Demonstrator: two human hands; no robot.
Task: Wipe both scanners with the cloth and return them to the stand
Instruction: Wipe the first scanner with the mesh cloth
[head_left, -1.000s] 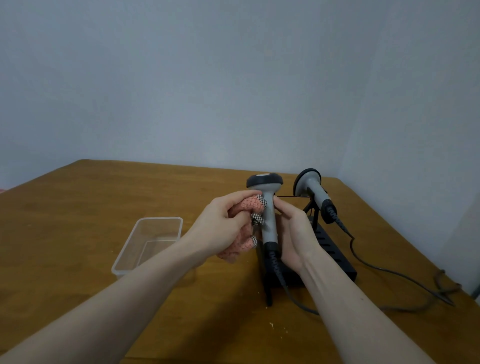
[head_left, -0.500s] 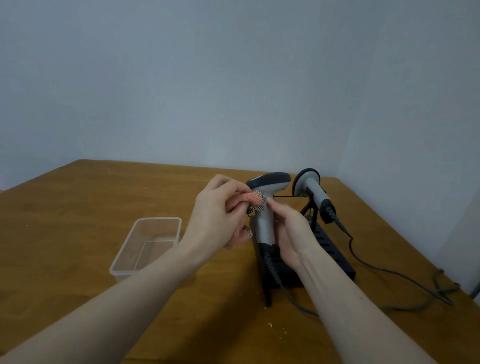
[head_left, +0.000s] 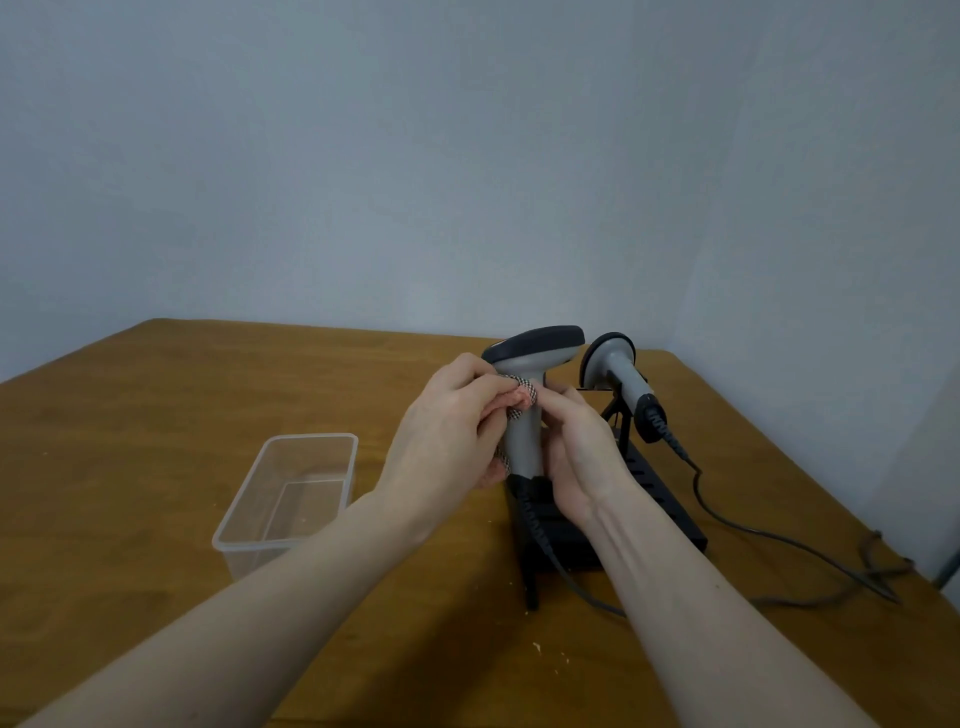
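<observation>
**2 scanners, 1 cloth, 1 stand: you were wiping the near scanner**

You had 2 scanners on view, 1 cloth, 1 stand, 1 clear tub and 2 hands. The held scanner (head_left: 522, 415) stood upright between your hands, above the near end of the black stand (head_left: 660, 499), its dark head pointing toward 3 o'clock. The second scanner (head_left: 621, 379) sat on the stand at about 2 o'clock from the first, tilted, with its cable (head_left: 753, 530) running off across the table (head_left: 156, 415).

Your left hand (head_left: 447, 431) had its fingers curled round the pink checked cloth (head_left: 519, 397), pressing it against the scanner's neck just under the head. Your right hand (head_left: 576, 457) gripped the grey handle from the 3 o'clock side, fingers wrapped behind it and the thumb reaching up to touch the cloth.

The clear plastic tub (head_left: 291, 499) lay at 9 o'clock from your hands, apart from them.
</observation>
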